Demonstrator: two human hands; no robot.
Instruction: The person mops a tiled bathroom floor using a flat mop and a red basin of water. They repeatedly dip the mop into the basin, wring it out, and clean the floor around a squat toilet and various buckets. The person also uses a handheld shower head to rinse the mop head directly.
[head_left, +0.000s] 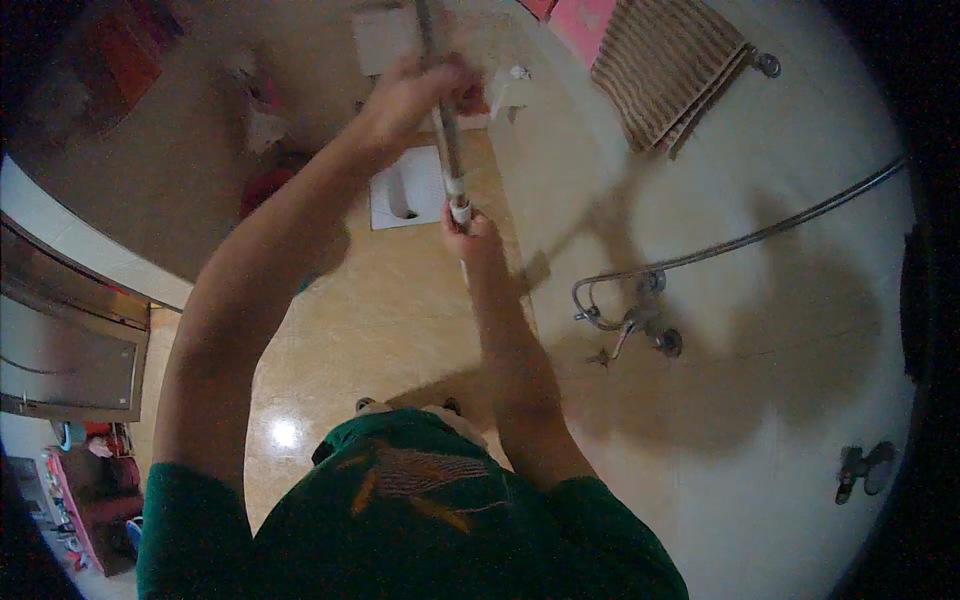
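Note:
A long, light-coloured pole runs from the top of the view down between my arms. My left hand grips it high up, blurred, with the fingers wrapped round. Lower down, my right hand closes round the same pole at a pale collar. A thin end of the pole shows just below that hand. The pole's far end passes out of view at the top, so what it carries is hidden. Behind the pole, a white squat toilet pan is set in the tan tiled floor.
On the right wall are a shower mixer tap and its metal hose. A brown striped towel hangs above them. At the left stands a door with a glazed panel, beyond a pale ledge.

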